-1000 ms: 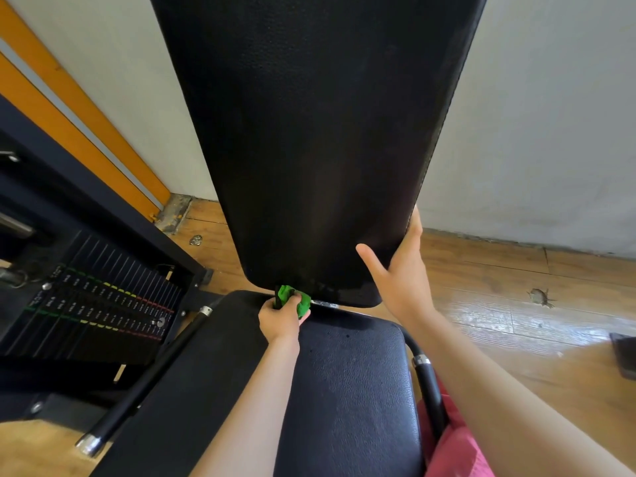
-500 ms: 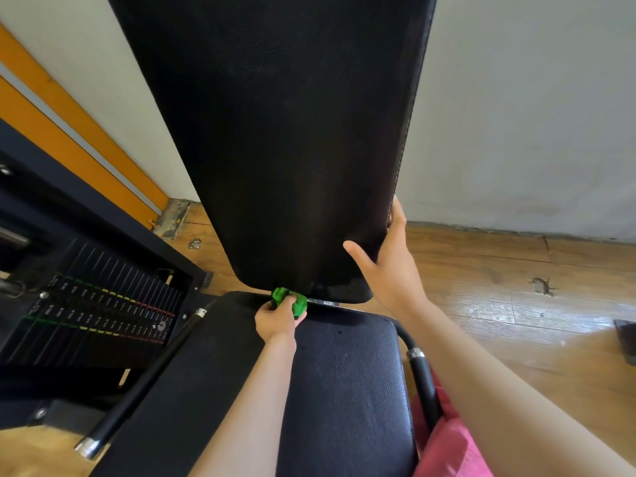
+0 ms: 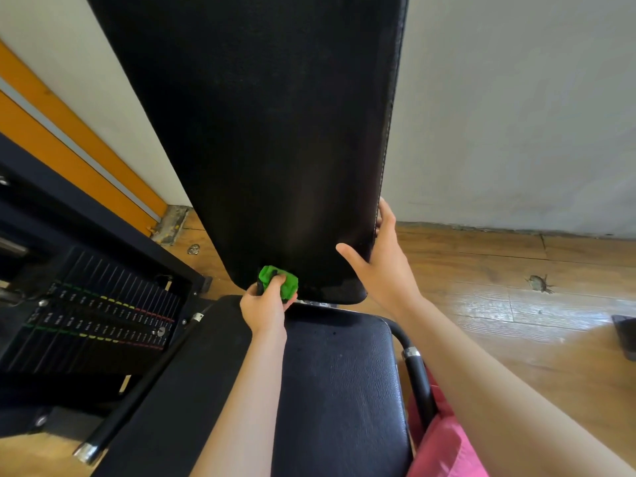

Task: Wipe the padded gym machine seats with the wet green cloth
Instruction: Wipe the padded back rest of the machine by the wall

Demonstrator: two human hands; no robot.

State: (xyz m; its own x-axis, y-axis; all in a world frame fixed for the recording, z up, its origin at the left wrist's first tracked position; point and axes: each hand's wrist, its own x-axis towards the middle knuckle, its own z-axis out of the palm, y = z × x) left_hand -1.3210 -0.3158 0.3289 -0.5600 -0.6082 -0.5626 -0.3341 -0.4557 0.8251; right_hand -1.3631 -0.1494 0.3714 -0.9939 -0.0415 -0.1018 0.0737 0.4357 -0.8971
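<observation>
A tall black padded backrest (image 3: 261, 132) rises in front of me above a black padded seat (image 3: 340, 390). My left hand (image 3: 263, 306) grips a bunched green cloth (image 3: 280, 282) against the lower left edge of the backrest. My right hand (image 3: 382, 266) holds the backrest's lower right edge, thumb spread across the front and fingers wrapped behind the side.
A black weight stack (image 3: 93, 321) with coloured labels stands at the left. Black handle bars with chrome ends flank the seat, one at the left (image 3: 137, 390) and one at the right (image 3: 418, 380). Wooden floor (image 3: 516, 304) and a white wall lie beyond. Pink fabric (image 3: 444, 449) shows at the bottom right.
The cloth in my left hand has risen slightly from the gap under the backrest onto its lower edge. My right hand stays on the right edge.
</observation>
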